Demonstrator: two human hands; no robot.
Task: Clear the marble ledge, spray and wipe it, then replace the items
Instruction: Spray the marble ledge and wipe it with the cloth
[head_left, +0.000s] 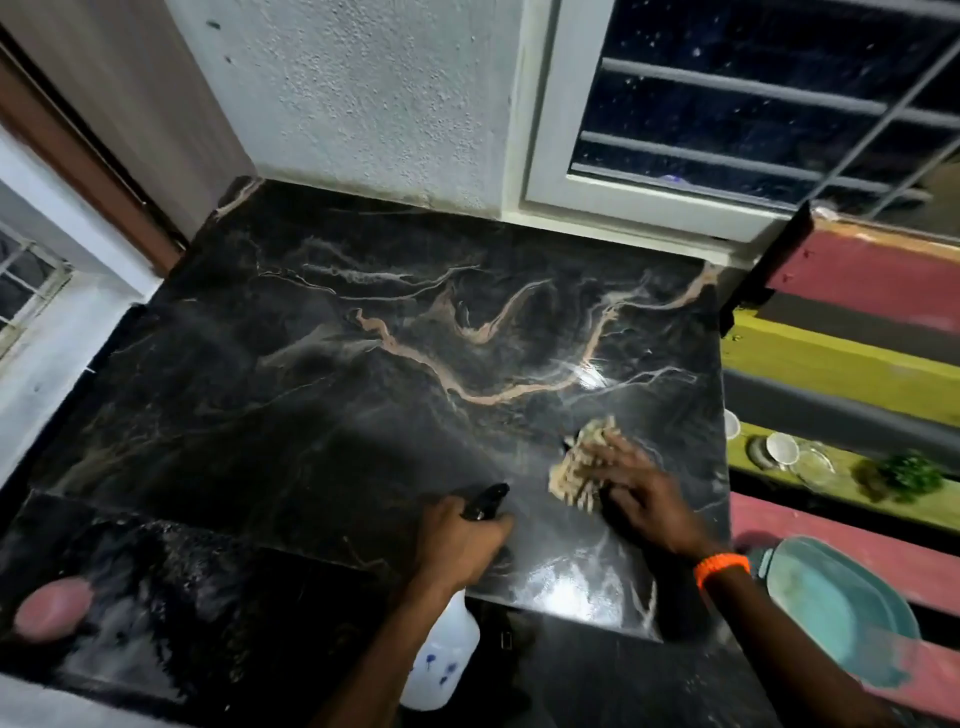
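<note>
Marble ledge fills the middle of the view, dark with pale pink veins, and nothing stands on it, so I judge the clearing is done and the wiping is in hand. The right hand lies flat with spread fingers on a beige cloth, pressing it on the stone near the right front part of the ledge. The left hand is closed around the neck of a spray bottle; its black nozzle points over the ledge and its white body hangs below the front edge.

The cloth looks soft and light (it has a woven or knotted texture), so it folds easily; a flat palm on top holds it better than a pinch. The stone is hard and shiny, probably slippery where it is wet. The bottle seems light plastic, best taken at the neck under the trigger.

On the coloured planks at the right lie small cups and a green plate. I judge these fragile; each wants a grip at the rim with a dry hand.
</note>
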